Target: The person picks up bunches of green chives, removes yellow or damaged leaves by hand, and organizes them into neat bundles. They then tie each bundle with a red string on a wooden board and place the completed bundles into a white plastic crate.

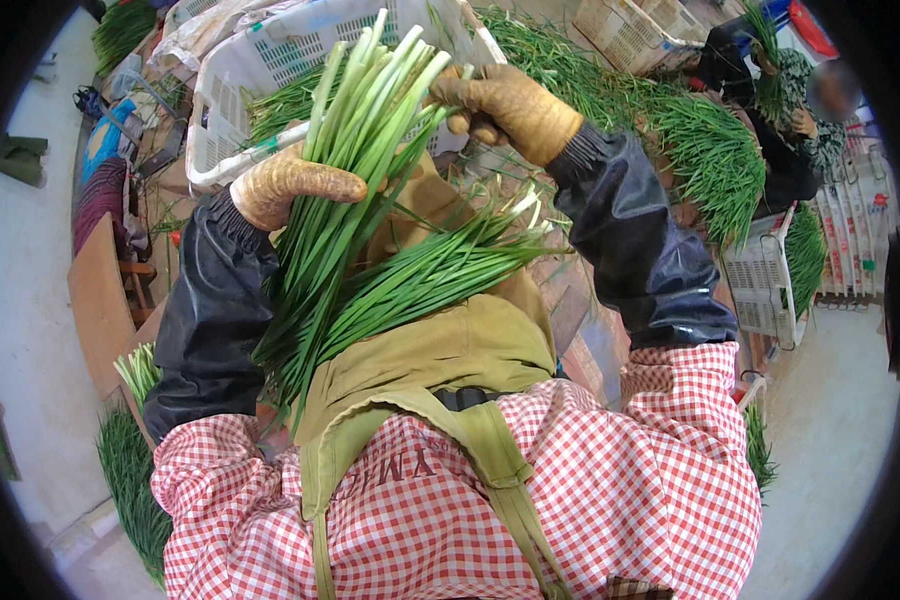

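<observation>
My left hand (296, 186), in a stained tan work glove, grips a thick bunch of Chinese chives (360, 127). The thumb lies across the stalks; their pale cut ends point up and away, and the green leaves hang down over my lap. To the right of the white ends, my right hand (514, 109) wears a matching glove, its fingers curled around a few chive stalks (439, 112) at the bunch's edge. A second bunch of chives (435, 274) rests across the olive apron (420, 337) on my lap, its pale ends towards the right.
Ahead stands a white plastic crate (229, 97) with chives inside. Loose chives (547, 64) cover the ground beyond. At right, a co-worker (787, 112) holds chives near a large pile (709, 157) and another crate (757, 277). A wooden board (97, 300) and chives (131, 480) are left.
</observation>
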